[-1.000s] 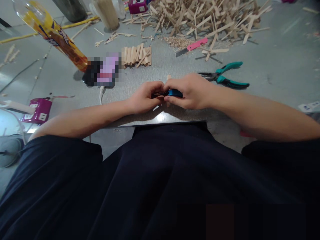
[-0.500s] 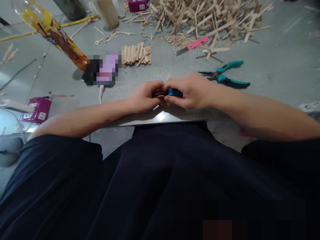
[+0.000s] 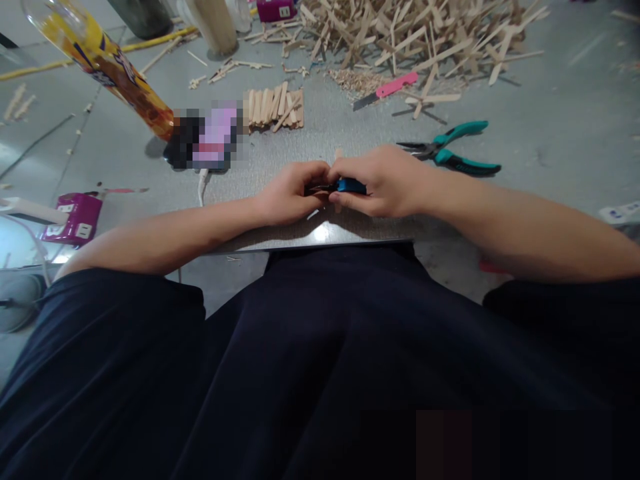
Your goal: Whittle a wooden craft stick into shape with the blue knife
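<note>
Two bare hands work together on a blue-handled tool (image 3: 352, 186) close to the near edge of the metallic surface (image 3: 240, 230)

In the head view, the right hand (image 3: 387, 181) has its fingers closed on the tool's blue handle, with thumb and forefinger toward its dark, slim end. The left hand (image 3: 287, 193) faces it, its fingers curled around that dark end; whether they pinch it cannot be told. The two hands touch or almost touch at the fingertips. A pale wooden stick (image 3: 339, 154) shows just beyond the hands and again on their near side, crossing under the tool.

Past the right hand lie teal-handled pliers (image 3: 463, 165), their handles spread and their dark nose pointing left. Farther out are a saw (image 3: 397, 85) with a pink handle, a patch of wood crumbs (image 3: 357, 82) beside it and a large tangled heap of wooden sticks (image 3: 410, 33). Beyond the left hand, short sticks (image 3: 275, 108) lie side by side in a row, with a loose one slanting over them. To their left is a pixelated phone (image 3: 215, 137) with a white cable (image 3: 202, 187) running from its near end. A bottle (image 3: 117, 73) with a yellow label stands behind it, leaning in the wide view, and a purple socket block (image 3: 80, 219) sits near the left forearm
</note>
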The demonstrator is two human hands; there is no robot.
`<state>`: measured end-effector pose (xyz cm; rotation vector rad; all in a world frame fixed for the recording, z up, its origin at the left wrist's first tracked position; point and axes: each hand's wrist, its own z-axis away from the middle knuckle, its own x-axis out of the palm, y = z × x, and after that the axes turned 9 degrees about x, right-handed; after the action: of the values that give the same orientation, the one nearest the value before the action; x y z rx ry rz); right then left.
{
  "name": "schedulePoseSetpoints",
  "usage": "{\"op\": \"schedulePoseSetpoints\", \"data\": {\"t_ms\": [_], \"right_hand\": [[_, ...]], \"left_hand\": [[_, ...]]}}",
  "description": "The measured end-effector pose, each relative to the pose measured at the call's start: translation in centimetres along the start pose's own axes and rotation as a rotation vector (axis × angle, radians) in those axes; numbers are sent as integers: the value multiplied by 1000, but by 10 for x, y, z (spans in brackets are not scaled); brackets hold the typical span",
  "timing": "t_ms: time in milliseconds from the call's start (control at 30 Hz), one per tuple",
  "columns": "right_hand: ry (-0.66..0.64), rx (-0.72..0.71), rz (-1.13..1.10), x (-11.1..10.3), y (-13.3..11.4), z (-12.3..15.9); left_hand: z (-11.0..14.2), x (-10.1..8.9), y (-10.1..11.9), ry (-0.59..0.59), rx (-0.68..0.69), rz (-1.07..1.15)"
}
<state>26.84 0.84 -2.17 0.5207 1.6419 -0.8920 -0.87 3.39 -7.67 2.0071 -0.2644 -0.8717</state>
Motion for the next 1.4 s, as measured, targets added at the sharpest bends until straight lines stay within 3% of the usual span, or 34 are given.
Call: {"op": "schedulePoseSetpoints", "data": {"t_ms": [200,867,1167,1400], "right_hand": [[-61,29,32,-3,-2,0],[-11,-81,50,3,6,1],[-76,-21,62,-5,-3,0],[-96,10,135,-6,-6,0]], "left_hand": [[-1,-4,-6,-63,60,-69],[0,-4,-2,-96,70,-110],[0,-4,1,-98,-3,-107],[-1,-4,4,-108,23,-101]]}}
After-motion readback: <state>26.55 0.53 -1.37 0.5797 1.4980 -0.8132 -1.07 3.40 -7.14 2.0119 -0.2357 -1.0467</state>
